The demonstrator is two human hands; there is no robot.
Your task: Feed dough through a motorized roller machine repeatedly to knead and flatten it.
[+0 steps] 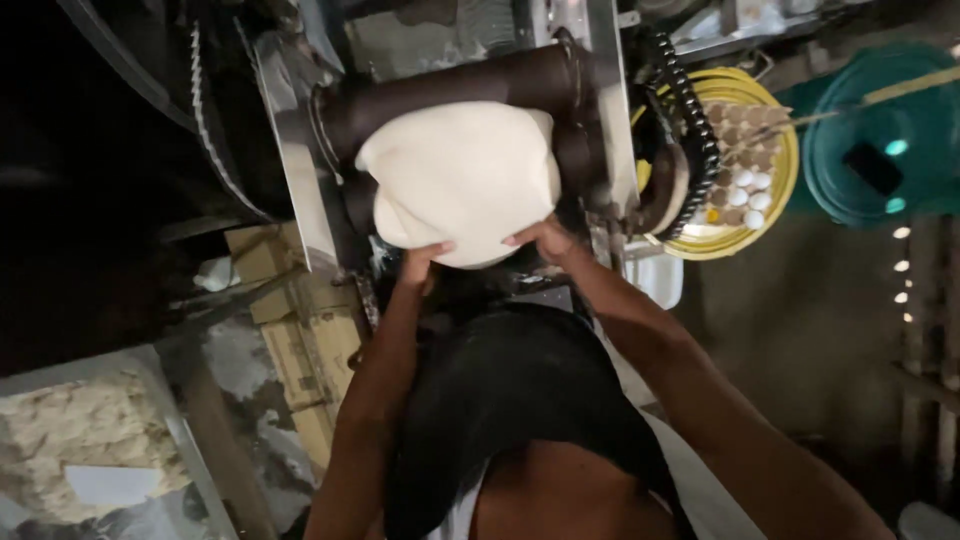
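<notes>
Pale dough sheet (462,180) draped over dark rollers (450,85) | left hand (420,262), right hand (540,238) each pinch its lower edge (steadying the sag) | egg tray (745,160) nearby

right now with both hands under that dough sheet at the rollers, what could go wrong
1. The left hand and right hand hold the lower edge of the dough sheet close to the dark rollers; fingers could be drawn in.
2. The drive chain looks exposed beside the right hand; a sleeve or finger might catch.
3. The sheet hangs wide and soft; it may stretch, tear or slip off the hands.
</notes>
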